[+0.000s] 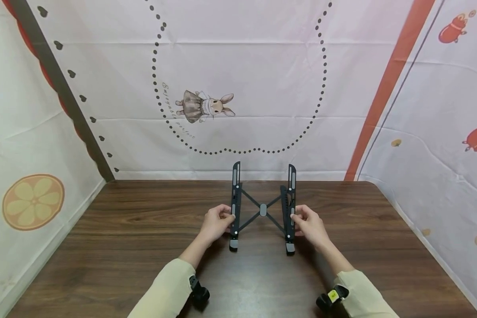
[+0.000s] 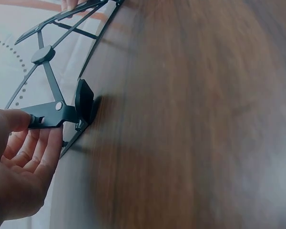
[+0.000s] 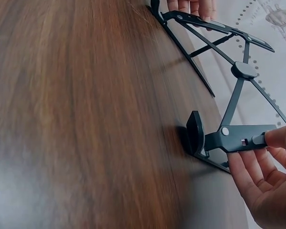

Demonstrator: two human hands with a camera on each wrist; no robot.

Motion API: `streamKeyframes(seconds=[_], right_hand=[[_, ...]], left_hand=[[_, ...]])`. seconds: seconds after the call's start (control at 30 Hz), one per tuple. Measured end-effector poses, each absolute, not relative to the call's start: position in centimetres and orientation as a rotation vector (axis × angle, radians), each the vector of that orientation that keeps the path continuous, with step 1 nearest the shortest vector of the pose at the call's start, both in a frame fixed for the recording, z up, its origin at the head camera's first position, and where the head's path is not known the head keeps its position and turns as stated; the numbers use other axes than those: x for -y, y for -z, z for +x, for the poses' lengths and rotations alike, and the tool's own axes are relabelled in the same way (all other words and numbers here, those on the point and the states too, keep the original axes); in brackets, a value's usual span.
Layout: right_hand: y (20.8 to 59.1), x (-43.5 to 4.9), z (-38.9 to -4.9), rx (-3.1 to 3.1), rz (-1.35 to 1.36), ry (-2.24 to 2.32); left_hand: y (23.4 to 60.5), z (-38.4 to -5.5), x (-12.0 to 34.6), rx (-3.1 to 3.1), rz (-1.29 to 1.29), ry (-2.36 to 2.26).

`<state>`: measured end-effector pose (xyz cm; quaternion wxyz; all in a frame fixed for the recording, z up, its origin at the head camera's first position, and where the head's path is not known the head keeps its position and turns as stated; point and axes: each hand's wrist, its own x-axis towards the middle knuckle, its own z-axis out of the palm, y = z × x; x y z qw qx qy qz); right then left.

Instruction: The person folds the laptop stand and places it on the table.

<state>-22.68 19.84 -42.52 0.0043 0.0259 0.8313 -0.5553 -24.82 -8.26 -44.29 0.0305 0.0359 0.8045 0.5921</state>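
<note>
Stand is pinched at both sides by left hand and right hand; equal, gentle force should hold it straight.

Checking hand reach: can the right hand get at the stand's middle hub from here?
Probably yes, but not straight across: the right hand pinches the right rail, which lies between it and the middle hub. Over the top looks free once it lets go.
</note>
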Motion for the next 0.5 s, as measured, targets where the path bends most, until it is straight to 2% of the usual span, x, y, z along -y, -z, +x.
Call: streamKeyframes(seconds=[0.5], right_hand=[[42.6,-17.0,-23.5,-2.597,0.081,1.730]], left_hand=[[44.0,-24.1,10.9,-2.508,0.019,-1.828]])
